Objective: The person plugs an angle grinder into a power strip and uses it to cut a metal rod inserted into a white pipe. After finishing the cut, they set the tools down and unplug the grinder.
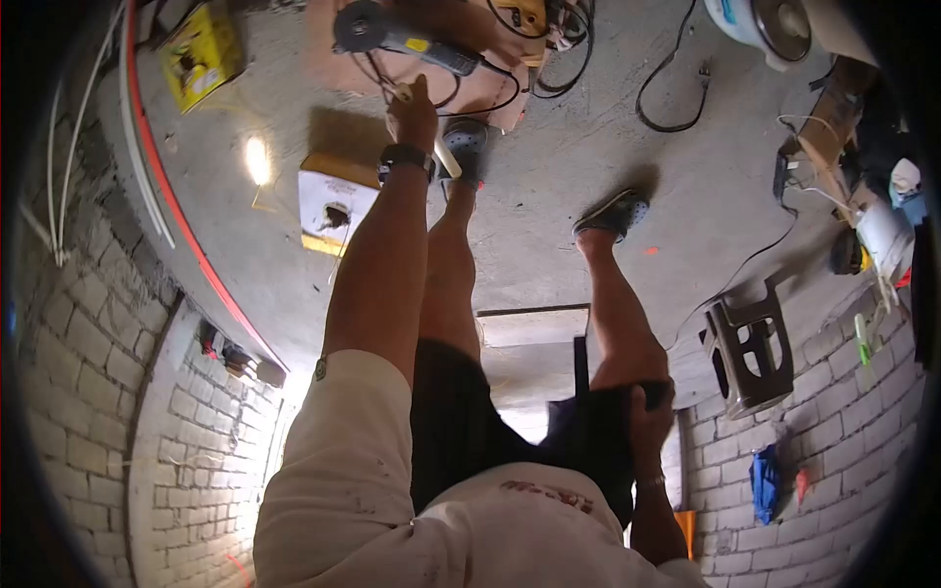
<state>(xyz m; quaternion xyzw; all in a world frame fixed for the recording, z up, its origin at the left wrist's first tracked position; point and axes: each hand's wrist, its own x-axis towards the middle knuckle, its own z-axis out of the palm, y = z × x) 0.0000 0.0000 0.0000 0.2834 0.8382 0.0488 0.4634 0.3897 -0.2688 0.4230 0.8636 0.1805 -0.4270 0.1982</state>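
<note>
My left hand (412, 113), with a dark watch on its wrist, reaches out over the floor and is closed round a pale wooden handle (448, 157). The handle's lower end sticks out below my fist; what its far end carries I cannot make out. Just beyond my fingers, an angle grinder (426, 47) with a dark disc lies on a reddish-brown board (338, 73), its black cord looping close by. My right hand (651, 423) is at my knee, its fingers closed on the dark hem of my shorts (613, 416).
A white-and-yellow box (333, 208) with a torn hole stands left, near a yellow package (201, 59). A plug cord (676, 122) lies on the concrete. A brown stool (750, 358) is on the right. Red and white pipes (186, 230) run along the left wall.
</note>
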